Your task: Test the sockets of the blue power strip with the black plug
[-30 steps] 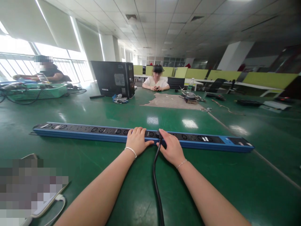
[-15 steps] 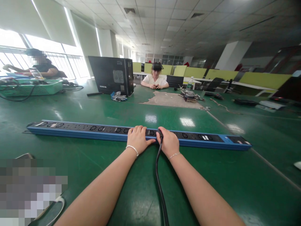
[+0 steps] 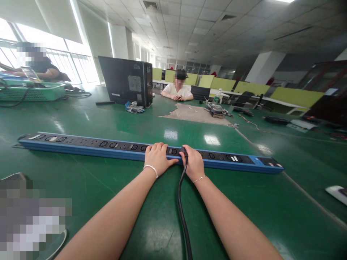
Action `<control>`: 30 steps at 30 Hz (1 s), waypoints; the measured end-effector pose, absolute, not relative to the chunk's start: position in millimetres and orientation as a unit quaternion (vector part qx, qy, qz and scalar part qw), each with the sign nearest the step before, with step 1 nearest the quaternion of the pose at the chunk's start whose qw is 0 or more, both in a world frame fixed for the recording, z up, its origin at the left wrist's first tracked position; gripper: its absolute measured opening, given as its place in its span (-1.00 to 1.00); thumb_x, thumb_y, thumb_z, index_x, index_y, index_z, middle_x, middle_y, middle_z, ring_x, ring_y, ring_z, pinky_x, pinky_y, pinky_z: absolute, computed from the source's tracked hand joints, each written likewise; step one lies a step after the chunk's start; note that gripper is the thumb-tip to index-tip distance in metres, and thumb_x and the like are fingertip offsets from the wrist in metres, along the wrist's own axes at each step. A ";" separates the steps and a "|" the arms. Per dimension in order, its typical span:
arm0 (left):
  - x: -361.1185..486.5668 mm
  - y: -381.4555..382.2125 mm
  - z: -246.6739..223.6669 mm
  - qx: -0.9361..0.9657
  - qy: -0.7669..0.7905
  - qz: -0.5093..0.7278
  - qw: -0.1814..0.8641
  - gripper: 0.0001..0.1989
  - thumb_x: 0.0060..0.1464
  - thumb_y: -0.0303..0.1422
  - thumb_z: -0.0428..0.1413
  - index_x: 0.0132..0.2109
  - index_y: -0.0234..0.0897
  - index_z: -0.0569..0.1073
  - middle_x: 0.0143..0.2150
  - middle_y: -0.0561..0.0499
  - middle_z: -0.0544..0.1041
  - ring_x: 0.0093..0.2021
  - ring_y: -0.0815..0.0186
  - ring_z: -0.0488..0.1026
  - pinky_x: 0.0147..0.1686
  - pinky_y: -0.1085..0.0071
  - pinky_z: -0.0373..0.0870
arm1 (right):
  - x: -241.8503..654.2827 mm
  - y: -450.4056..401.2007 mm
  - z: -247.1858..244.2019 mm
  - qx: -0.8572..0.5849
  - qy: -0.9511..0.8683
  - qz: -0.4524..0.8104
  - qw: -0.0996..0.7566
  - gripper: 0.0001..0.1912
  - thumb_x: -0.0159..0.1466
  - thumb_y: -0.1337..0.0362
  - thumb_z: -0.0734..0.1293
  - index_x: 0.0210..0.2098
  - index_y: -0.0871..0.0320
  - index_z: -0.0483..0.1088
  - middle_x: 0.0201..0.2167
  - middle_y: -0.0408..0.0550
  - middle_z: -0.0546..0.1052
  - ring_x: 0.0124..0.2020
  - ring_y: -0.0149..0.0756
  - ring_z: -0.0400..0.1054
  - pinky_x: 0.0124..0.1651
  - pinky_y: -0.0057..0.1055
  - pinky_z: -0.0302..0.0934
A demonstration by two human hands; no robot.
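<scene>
A long blue power strip (image 3: 86, 148) with a black socket face lies across the green table in front of me. My left hand (image 3: 156, 159) grips it near the middle, fingers over the top and thumb along the near side. Just to the right, my right hand (image 3: 193, 162) is closed around a black plug (image 3: 184, 151) at the strip's socket face. How deep the plug sits is hidden by my fingers. From it a black cable (image 3: 180, 202) runs down toward me between my forearms.
A black computer case (image 3: 124, 81) stands at the back left, with work gloves (image 3: 134, 107) beside it. A green basket (image 3: 32, 93) holds cables. One person (image 3: 177, 88) sits opposite, another (image 3: 38, 63) at far left. A bottle (image 3: 217, 95) stands at the back right.
The camera view has turned and tilted slightly, so the surroundings shift in the picture. Both hands keep their hold at the same part of the power strip.
</scene>
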State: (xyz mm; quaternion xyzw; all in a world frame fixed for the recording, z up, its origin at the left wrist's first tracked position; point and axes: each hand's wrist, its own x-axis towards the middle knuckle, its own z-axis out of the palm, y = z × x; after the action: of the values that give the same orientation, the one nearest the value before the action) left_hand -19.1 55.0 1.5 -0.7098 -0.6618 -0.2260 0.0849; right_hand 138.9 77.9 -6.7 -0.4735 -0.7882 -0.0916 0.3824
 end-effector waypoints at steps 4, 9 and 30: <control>-19.4 54.7 1.3 -0.711 -0.660 -0.231 0.081 -0.35 -0.14 0.11 0.07 0.03 -0.19 0.33 0.06 -0.10 0.38 0.11 0.11 0.21 0.10 0.21 0.01 | 134.4 71.6 22.6 -0.488 -0.731 -0.081 0.469 -0.60 0.30 0.14 0.06 0.00 0.21 0.27 -0.09 0.08 0.45 -0.05 -0.23 0.30 0.03 -0.33 0.14; -19.9 54.5 2.4 -0.713 -0.655 -0.240 0.075 -0.34 -0.13 0.13 0.05 0.03 -0.20 0.33 0.06 -0.10 0.38 0.11 0.11 0.21 0.10 0.21 0.01 | 182.3 83.4 34.1 -0.542 -0.654 -0.027 0.527 -0.58 0.24 0.06 0.13 -0.05 0.18 0.33 -0.10 0.05 0.46 -0.13 -0.23 0.35 -0.05 -0.32 0.19; -21.4 57.7 -2.9 -0.716 -0.640 -0.262 0.096 -0.34 -0.12 0.14 0.02 -0.01 -0.24 0.36 -0.01 -0.12 0.42 0.05 0.11 0.25 0.05 0.20 0.03 | 287.2 101.6 -5.2 -0.584 -0.627 0.038 0.514 -0.62 0.15 0.05 0.22 -0.19 0.15 0.44 -0.21 -0.02 0.52 -0.16 -0.22 0.36 0.01 -0.22 0.15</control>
State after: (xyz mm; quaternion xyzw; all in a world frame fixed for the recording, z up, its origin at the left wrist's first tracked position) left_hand -21.4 57.7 -2.9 -0.7164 -0.6395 -0.2618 0.0964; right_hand 287.2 101.6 -5.2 -0.5839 -0.6271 0.0384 0.5141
